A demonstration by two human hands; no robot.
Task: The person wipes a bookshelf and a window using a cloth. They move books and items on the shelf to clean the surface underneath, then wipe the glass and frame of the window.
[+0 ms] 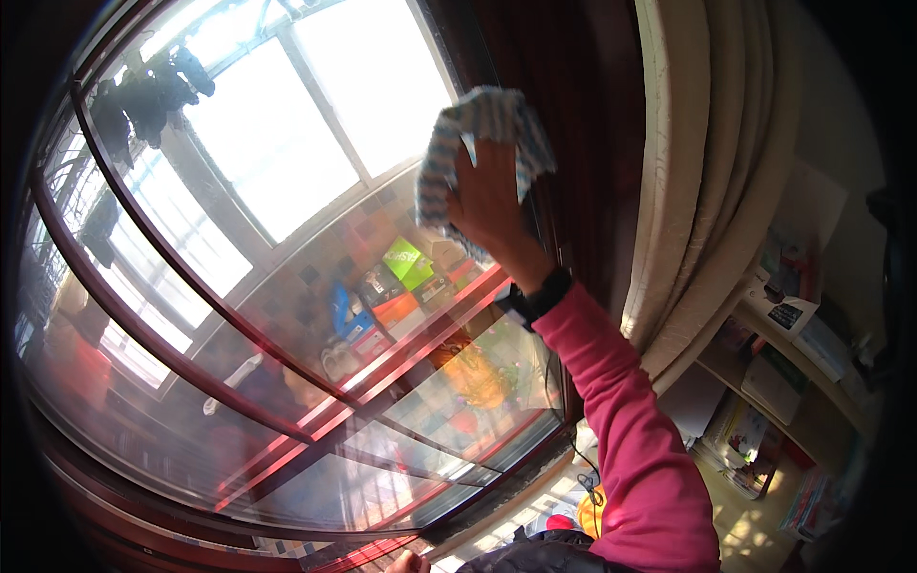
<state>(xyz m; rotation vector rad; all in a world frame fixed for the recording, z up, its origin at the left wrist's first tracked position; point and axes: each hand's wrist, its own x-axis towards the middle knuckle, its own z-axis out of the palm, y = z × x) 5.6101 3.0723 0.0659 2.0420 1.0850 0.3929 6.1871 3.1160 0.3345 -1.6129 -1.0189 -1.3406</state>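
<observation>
My right hand [491, 197], with a dark watch at the wrist and a pink sleeve, presses a striped blue and white cloth [437, 172] against the glass pane [315, 265] of a door or partition, close to its dark wooden frame. The fingers reach upward over the cloth, which bunches around them. At the bottom edge, only a small part of my left hand [408, 562] shows, near the lower red-brown frame; whether it holds something cannot be told.
Red-brown bars [344, 401] cross the glass. Behind it are windows, hanging dark items and colourful boxes [408, 263]. A beige curtain [688, 179] hangs at right, beside shelves [759, 401] of books and papers. A dark cable [589, 487] lies below my right arm.
</observation>
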